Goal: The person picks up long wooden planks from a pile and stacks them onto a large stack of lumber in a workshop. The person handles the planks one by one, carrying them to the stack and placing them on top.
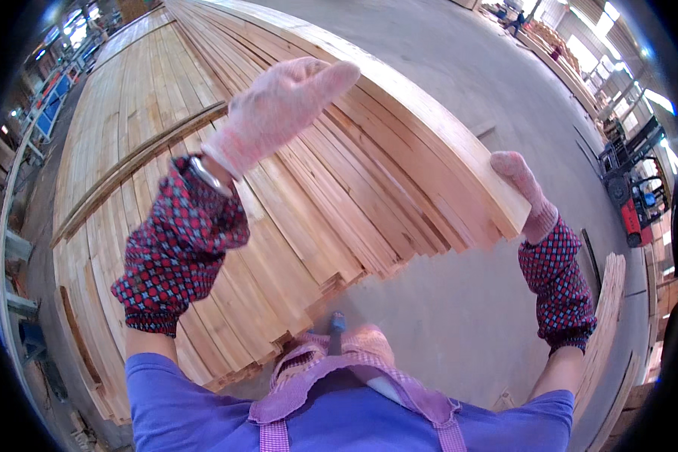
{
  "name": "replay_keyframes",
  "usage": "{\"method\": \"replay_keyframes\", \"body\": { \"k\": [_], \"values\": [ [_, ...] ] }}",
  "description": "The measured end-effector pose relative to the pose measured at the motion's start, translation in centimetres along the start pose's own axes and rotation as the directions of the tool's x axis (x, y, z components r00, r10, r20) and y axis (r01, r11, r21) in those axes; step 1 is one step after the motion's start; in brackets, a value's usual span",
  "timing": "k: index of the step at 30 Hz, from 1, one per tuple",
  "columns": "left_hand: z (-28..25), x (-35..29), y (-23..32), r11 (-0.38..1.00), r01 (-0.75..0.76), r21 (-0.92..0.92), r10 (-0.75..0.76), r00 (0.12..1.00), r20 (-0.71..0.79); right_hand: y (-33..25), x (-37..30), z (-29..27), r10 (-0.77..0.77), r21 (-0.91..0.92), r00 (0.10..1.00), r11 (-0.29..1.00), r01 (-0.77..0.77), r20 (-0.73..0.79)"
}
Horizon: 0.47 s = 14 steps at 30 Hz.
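A wide stack of long, pale wooden boards [309,203] fills the middle and left, their near ends stepped unevenly. On the right side an outermost board [437,124] stands on edge along the stack. My right hand [523,188], in a pale pink knitted glove, grips this board's near end, with some fingers hidden against its outer face. My left hand [282,109], gloved the same way, is raised over the boards near the middle. Its fingers are curled together beside the thumb, and nothing shows in them. A bracelet or watch circles the left wrist. Patterned sleeve covers wrap both forearms.
A thin wooden strip [139,173] lies across the stack. More long timber [606,324] rests at the lower right. Beyond the grey floor [459,68] stands a red and black forklift [631,188]. Blue machinery [49,105] lines the left. A distant person [517,22] is at the upper right.
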<state>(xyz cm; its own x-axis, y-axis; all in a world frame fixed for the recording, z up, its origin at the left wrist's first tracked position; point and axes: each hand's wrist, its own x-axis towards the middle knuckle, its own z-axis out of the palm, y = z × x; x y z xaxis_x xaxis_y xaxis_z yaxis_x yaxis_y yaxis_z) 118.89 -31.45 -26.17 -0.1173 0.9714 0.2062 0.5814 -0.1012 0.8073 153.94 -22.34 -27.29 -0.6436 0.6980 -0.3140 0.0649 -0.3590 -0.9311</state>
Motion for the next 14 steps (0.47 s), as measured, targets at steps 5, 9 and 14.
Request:
{"method": "replay_keyframes", "body": {
  "k": [5,9,14],
  "values": [
    [8.8,-2.5,-4.7,0.996,-0.072,-0.058,0.062,0.984,-0.166,-2.6,0.2,0.2,-0.112,-0.716,0.989,0.682,0.147,0.096],
    [14.1,-3.9,-4.9,0.978,-0.028,-0.206,-0.032,0.958,-0.285,-8.0,-0.6,3.2,-0.04,-0.724,0.986,0.674,0.147,0.163],
    [17.4,-4.9,-4.7,0.984,-0.114,-0.134,0.039,0.883,-0.467,-3.0,1.5,3.6,-0.189,-0.242,0.979,0.949,0.202,0.076]
  ]
}}
